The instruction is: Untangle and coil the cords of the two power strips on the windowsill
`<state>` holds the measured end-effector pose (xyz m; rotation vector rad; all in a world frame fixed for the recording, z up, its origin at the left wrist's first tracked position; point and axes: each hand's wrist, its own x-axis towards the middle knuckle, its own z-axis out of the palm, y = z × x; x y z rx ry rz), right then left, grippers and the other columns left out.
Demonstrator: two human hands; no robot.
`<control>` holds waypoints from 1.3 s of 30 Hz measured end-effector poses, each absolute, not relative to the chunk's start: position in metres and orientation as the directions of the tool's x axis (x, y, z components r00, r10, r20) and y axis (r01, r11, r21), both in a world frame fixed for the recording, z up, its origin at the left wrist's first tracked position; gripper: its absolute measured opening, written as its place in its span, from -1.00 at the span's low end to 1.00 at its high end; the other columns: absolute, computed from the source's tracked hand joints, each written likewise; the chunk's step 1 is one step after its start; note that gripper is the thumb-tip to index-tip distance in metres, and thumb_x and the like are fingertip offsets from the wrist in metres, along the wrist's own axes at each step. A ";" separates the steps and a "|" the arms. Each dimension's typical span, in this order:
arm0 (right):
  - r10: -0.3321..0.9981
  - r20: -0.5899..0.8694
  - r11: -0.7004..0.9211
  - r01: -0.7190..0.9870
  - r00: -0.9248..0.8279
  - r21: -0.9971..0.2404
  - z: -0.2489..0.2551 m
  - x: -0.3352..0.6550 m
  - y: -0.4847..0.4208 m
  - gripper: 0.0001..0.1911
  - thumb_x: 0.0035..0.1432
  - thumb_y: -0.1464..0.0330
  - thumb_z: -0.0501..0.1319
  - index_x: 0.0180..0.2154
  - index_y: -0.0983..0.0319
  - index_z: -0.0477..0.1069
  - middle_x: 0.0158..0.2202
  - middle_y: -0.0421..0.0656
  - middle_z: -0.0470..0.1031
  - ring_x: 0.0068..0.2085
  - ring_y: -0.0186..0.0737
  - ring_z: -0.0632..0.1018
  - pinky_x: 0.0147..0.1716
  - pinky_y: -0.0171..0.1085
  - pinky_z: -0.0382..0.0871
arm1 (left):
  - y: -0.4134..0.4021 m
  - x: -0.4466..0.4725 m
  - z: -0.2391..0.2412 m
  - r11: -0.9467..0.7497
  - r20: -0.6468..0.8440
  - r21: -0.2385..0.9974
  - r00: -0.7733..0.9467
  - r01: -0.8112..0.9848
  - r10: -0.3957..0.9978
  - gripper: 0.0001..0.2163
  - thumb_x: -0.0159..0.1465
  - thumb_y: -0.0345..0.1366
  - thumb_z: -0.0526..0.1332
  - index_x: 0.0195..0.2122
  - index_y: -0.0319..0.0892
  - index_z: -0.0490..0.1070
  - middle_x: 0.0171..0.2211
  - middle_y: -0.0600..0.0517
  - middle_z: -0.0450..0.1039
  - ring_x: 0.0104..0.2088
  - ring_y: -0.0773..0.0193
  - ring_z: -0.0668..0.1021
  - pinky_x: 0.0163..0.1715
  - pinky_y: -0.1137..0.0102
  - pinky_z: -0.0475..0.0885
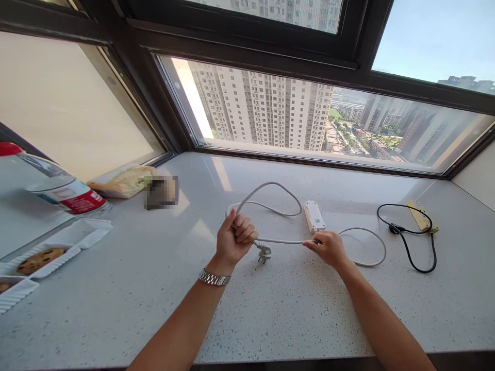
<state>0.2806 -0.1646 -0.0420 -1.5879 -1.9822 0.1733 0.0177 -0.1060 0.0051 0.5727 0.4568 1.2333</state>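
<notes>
Speckled white counter (290, 309); left grip (235, 238) clamped on grey cable (284, 241), right grip (328, 247) likewise.

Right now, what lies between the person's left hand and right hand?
In the head view, a stretch of grey cable runs from the left hand to the right hand, with a grey plug just beside the left hand.

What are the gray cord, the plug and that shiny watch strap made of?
The gray cord looks covered in smooth, bendy plastic or rubber, because it curves in soft loops; I can't tell which. The plug seems to be harder molded plastic, since it has a chunky shape. The watch strap is probably polished metal: its silvery links gleam.
</notes>
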 end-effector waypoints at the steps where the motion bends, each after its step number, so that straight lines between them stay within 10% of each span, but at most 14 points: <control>1: 0.930 0.355 0.255 0.861 -0.094 -0.440 -0.040 0.282 -0.165 -0.40 0.17 -0.10 0.05 -0.66 0.22 0.27 -0.63 -0.17 0.38 -0.56 -0.31 0.33 -0.52 -0.34 -0.02 | -0.105 0.018 0.004 0.234 -0.032 0.640 0.279 -0.732 0.960 -0.61 0.27 -0.09 0.15 -0.62 -0.20 0.18 -0.75 0.23 -0.07 -0.77 0.51 0.04 -0.75 0.57 0.09; 7: 0.922 0.373 0.052 0.922 0.103 -0.383 -0.033 0.294 -0.169 -0.42 0.13 -0.04 0.14 -0.71 0.23 0.20 -0.68 -0.21 0.33 -0.61 -0.36 0.23 -0.50 -0.32 -0.05 | -0.104 0.024 0.003 0.246 -0.047 0.702 0.301 -0.669 0.953 -0.68 0.10 -0.06 0.31 -0.54 -0.25 0.41 -0.72 0.16 0.20 -0.61 0.40 0.40 -0.38 0.38 0.48; 13: 0.875 0.430 -0.029 0.911 0.222 -0.412 -0.033 0.300 -0.169 -0.41 0.13 -0.04 0.10 -0.71 0.24 0.16 -0.70 -0.24 0.27 -0.61 -0.39 0.20 -0.43 -0.31 0.02 | -0.104 0.028 0.002 0.196 -0.021 0.658 0.243 -0.727 0.970 -0.66 0.09 -0.03 0.31 -0.28 -0.21 0.47 -0.37 -0.05 0.55 -0.29 0.14 0.58 -0.12 0.19 0.46; 28: 0.872 0.399 -0.155 0.934 0.283 -0.323 -0.025 0.302 -0.175 -0.55 0.14 0.09 0.15 -0.64 0.23 0.36 -0.60 -0.15 0.41 -0.40 -0.19 0.38 -0.27 -0.19 0.05 | -0.109 0.034 0.000 0.153 0.049 0.741 0.280 -0.653 0.959 -0.54 0.10 0.17 0.20 -0.28 -0.18 0.39 -0.36 -0.09 0.55 -0.37 0.13 0.57 -0.30 0.23 0.47; 34: 0.777 0.630 0.291 0.892 -0.009 -0.346 -0.031 0.266 -0.183 -0.53 0.26 0.03 0.03 -0.10 0.25 0.44 -0.15 0.00 0.50 -0.11 -0.06 0.43 -0.11 -0.14 0.19 | -0.127 0.063 -0.004 0.055 0.101 0.740 0.192 -0.671 0.976 -0.56 0.13 0.18 0.17 -0.37 -0.17 0.35 -0.64 0.15 0.26 -0.68 0.45 0.26 -0.64 0.51 0.22; 39: 0.782 0.522 0.552 0.767 -0.341 -0.326 -0.039 0.231 -0.187 -0.55 0.27 0.05 0.04 -0.03 0.23 0.38 -0.15 -0.01 0.50 -0.13 -0.09 0.45 -0.17 -0.17 0.29 | -0.140 0.074 -0.005 0.113 0.076 0.745 0.252 -0.658 0.965 -0.59 0.15 0.15 0.18 -0.34 -0.15 0.33 -0.62 0.15 0.26 -0.65 0.43 0.26 -0.63 0.51 0.24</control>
